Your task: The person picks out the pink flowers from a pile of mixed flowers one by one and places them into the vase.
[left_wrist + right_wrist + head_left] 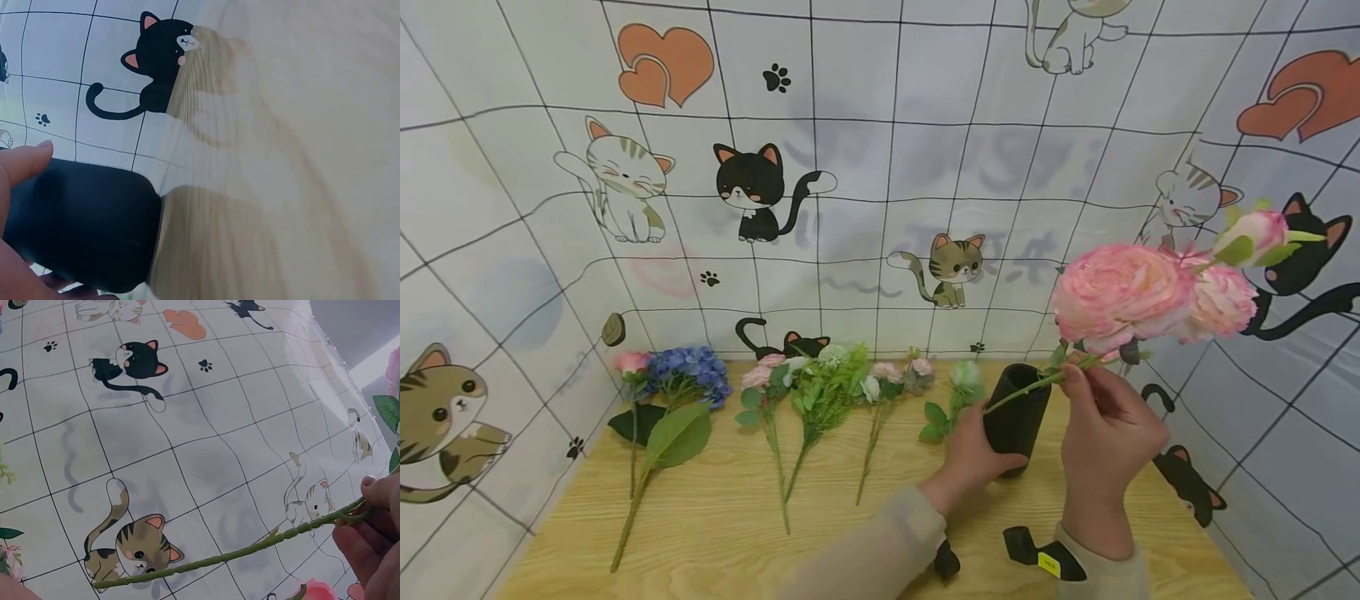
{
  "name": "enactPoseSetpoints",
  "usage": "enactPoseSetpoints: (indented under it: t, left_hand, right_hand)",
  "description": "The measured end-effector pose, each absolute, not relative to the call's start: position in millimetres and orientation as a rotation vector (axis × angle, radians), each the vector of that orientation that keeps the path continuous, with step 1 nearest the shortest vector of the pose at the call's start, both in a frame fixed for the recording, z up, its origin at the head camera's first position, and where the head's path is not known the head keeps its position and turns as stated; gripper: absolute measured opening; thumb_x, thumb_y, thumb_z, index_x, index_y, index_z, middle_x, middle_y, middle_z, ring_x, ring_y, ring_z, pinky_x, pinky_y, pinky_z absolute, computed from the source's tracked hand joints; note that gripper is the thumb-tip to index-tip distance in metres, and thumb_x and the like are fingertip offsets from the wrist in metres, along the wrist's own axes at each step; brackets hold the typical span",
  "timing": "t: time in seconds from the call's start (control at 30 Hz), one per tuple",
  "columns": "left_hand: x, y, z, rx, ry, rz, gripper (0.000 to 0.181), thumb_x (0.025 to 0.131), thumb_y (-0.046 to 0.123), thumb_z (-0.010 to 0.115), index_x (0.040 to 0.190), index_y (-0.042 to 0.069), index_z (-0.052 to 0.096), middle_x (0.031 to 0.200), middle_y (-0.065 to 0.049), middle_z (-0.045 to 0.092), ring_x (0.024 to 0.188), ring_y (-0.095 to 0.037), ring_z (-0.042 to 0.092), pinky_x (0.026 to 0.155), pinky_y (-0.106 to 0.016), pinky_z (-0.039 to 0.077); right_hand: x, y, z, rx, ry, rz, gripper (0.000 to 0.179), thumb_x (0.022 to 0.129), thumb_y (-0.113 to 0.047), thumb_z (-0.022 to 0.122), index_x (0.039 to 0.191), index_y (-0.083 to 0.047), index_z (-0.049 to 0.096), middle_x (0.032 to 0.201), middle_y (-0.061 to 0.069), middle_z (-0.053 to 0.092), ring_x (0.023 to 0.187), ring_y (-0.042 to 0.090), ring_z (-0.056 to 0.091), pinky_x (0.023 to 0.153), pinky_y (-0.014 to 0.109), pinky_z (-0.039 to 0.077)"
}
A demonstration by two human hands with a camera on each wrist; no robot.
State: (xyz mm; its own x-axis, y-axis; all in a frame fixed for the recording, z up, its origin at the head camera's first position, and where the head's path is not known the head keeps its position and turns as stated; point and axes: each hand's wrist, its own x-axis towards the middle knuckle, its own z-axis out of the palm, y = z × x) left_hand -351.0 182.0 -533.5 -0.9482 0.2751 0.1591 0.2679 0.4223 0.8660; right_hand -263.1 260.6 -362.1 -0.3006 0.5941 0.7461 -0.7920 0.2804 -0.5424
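My left hand [973,458] grips a black cylindrical vase [1017,437], which stands slightly tilted over the wooden table. In the left wrist view, the thumb and fingers wrap the smooth dark vase [87,219]. My right hand [1108,442] pinches the green stem of an artificial pink peony spray [1120,296], its large blooms and a bud leaning up to the right. The stem crosses in front of the vase's upper part in the head view. In the right wrist view, the stem [231,555] slants down left from the fingertips, and its lower end looks free.
Along the table's back lie a blue hydrangea [688,379], a pink rose [631,364], small pink flowers [763,373], a leafy green bunch [831,387], a pink-and-white sprig [887,385] and a white rose [965,377]. A black strap-like piece [1019,546] lies beside the right wrist. Cat-patterned cloth [865,167] surrounds the table.
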Motion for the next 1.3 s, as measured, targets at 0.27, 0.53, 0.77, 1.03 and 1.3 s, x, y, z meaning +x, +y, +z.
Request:
enactPoseSetpoints:
  t: [0.27,0.53,0.77,1.03,1.3]
  left_hand:
    - [-351,191,-536,0.464,2.645,1.642,0.107,0.08,0.046,0.094,0.164,0.014,0.036,0.158,-0.006,0.052,0.141,-0.026,0.056,0.114,-0.046,0.051]
    - [-353,188,-540,0.516,2.678,1.609,0.104,0.082,0.049,0.092,0.164,0.022,0.034,0.158,-0.004,0.053,0.142,-0.024,0.055,0.115,-0.045,0.05]
    - [-352,186,-543,0.564,2.695,1.601,0.101,0.082,0.049,0.092,0.161,0.02,0.038,0.152,-0.003,0.057,0.135,-0.02,0.058,0.111,-0.042,0.052]
    - [-353,185,-542,0.583,2.687,1.599,0.098,0.081,0.047,0.093,0.159,0.02,0.041,0.145,-0.001,0.06,0.128,-0.018,0.061,0.106,-0.04,0.054]
    - [-354,184,-543,0.582,2.656,1.621,0.097,0.082,0.047,0.092,0.16,0.022,0.04,0.146,-0.001,0.059,0.127,-0.018,0.062,0.104,-0.04,0.054]
  right_hand:
    - [-265,264,-363,0.255,-1.165,1.388,0.016,0.081,0.022,0.077,0.095,0.028,0.071,0.086,0.005,0.082,0.069,0.01,0.077,0.073,0.02,0.062]
    - [-266,263,-360,0.203,-1.117,1.348,0.018,0.081,0.021,0.078,0.098,0.023,0.074,0.09,0.005,0.083,0.07,0.009,0.076,0.071,0.017,0.06]
    - [-263,262,-353,0.183,-1.036,1.362,0.02,0.083,0.019,0.077,0.102,0.025,0.072,0.096,0.016,0.082,0.074,0.013,0.079,0.073,0.02,0.062]
    - [-260,269,-350,0.177,-0.965,1.376,0.023,0.084,0.016,0.078,0.089,0.034,0.065,0.078,0.013,0.078,0.064,0.015,0.073,0.076,0.023,0.063]
    - [-258,278,-350,0.145,-0.989,1.349,0.024,0.086,0.012,0.08,0.094,0.031,0.068,0.081,0.013,0.079,0.071,0.018,0.075,0.079,0.023,0.063]
